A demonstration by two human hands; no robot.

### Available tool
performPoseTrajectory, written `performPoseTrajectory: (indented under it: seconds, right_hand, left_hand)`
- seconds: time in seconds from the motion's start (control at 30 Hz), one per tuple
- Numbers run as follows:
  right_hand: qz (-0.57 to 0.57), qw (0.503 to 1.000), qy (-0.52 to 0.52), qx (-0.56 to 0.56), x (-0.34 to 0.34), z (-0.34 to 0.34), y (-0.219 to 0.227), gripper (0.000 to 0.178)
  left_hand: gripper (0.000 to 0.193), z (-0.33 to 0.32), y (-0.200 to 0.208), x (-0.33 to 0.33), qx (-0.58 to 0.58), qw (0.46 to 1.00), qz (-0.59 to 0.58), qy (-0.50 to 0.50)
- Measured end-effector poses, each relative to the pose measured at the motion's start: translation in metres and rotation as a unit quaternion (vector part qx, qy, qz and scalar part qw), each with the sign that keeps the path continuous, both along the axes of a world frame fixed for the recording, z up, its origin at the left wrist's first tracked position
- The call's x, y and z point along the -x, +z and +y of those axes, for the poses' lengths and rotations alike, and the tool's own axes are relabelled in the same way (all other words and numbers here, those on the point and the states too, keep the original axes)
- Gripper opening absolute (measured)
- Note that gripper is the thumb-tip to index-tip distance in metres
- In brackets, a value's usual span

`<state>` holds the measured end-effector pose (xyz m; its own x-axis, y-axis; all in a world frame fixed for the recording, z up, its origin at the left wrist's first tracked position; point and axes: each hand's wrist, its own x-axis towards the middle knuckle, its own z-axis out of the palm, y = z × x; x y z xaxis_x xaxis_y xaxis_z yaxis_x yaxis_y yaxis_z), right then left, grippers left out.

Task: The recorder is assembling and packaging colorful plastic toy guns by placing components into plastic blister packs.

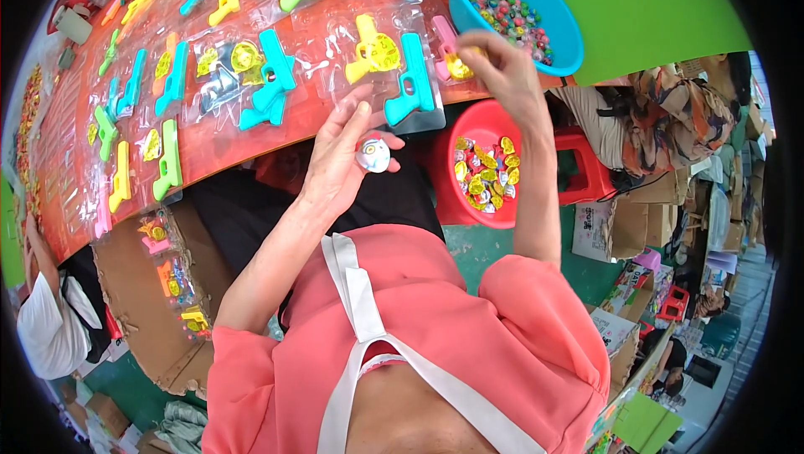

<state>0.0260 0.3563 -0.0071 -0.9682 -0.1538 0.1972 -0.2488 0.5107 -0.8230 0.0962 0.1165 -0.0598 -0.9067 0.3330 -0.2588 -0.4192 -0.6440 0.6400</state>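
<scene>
My left hand (342, 146) is turned palm up just off the table's near edge, its fingers curled round a small round disc (373, 155) with a white and blue face. At the right, my right hand (505, 73) pinches a yellow disc (458, 67) over a clear plastic blister tray, beside a pink toy gun (443, 33). Between the two hands lie a blue toy gun (414, 77) and a yellow toy gun (363, 43) with a yellow disc (383, 51) next to it, in clear trays.
The red table (209, 148) carries rows of trays with coloured toy guns. A blue basin (572, 31) of small beads stands at the far right. Below the edge, a red basin (444, 165) holds yellow discs. An open cardboard box (151, 312) stands lower left, near another person's white sleeve (52, 328).
</scene>
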Motion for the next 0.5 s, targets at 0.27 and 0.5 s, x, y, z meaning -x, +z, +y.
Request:
performPoseTrajectory:
  seconds: [0.27, 0.5]
  right_hand:
    - [0.204, 0.883, 0.214, -0.365, 0.114, -0.022, -0.007, 0.018]
    - [0.162, 0.856, 0.183, -0.455, 0.129, -0.038, -0.029, 0.016]
  left_hand:
    - [0.05, -0.024, 0.013, -0.041, 0.031, 0.998, -0.055, 0.014]
    - [0.051, -0.039, 0.032, -0.043, 0.005, 0.999, -0.008, 0.04]
